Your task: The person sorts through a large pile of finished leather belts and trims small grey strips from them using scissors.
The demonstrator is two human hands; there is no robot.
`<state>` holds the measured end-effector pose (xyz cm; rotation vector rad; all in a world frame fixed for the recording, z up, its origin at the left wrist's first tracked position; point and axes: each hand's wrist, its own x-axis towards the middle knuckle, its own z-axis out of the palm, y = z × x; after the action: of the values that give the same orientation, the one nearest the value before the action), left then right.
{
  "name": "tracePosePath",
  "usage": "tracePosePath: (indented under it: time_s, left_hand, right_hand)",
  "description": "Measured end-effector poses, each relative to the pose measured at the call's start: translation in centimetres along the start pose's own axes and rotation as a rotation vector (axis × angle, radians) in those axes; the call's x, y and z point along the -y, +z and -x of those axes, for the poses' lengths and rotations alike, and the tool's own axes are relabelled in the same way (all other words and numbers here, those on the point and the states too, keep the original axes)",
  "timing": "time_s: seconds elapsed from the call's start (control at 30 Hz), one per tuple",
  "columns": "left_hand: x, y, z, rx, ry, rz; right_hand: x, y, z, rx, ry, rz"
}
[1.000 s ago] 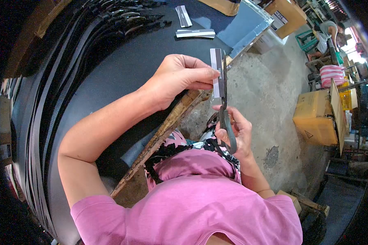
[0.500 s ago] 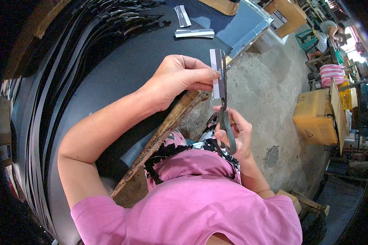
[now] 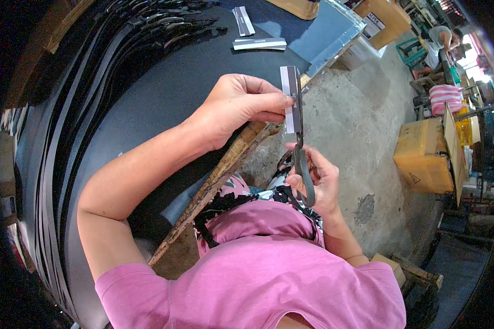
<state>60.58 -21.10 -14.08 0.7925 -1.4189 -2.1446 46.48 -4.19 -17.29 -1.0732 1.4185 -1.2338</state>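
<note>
Between the thumb and fingers of my left hand (image 3: 241, 107) is a black-and-white printed label strip (image 3: 288, 112), held upright past the table edge. My right hand (image 3: 318, 178) grips a pair of scissors (image 3: 307, 181) by its dark handles. The blades point away from me and lie along the right long edge of the strip, looking nearly closed. Two small stacks of similar label strips, one stack (image 3: 243, 22) angled and the other stack (image 3: 259, 44) lying crosswise, rest on the black-topped table (image 3: 164, 98) beyond my left hand.
Long black straps (image 3: 60, 164) are heaped along the table's left side. The worn wooden table edge (image 3: 214, 183) runs diagonally before me. Cardboard boxes (image 3: 422, 156) stand on the concrete floor (image 3: 362, 142) to the right. A person (image 3: 442, 44) sits at the far right.
The scissor blades have drawn slightly closer together along the strip's edge. Both hands stay in nearly the same place.
</note>
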Motion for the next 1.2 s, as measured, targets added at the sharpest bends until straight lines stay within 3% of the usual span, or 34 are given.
tracePosePath:
  time_s: [0.4, 0.57, 1.2]
  left_hand:
    - [-0.67, -0.19, -0.56, -0.036, -0.031, -0.010]
    - [-0.34, -0.51, -0.76, -0.030, 0.074, 0.042]
    - [0.11, 0.14, -0.18, 0.000, 0.028, 0.018]
  right_hand:
    - [-0.36, -0.42, 0.20, 0.017, -0.029, 0.030]
    - [0.09, -0.20, 0.35, 0.020, -0.006, 0.008]
    - [-0.64, -0.67, -0.23, -0.002, -0.056, 0.063]
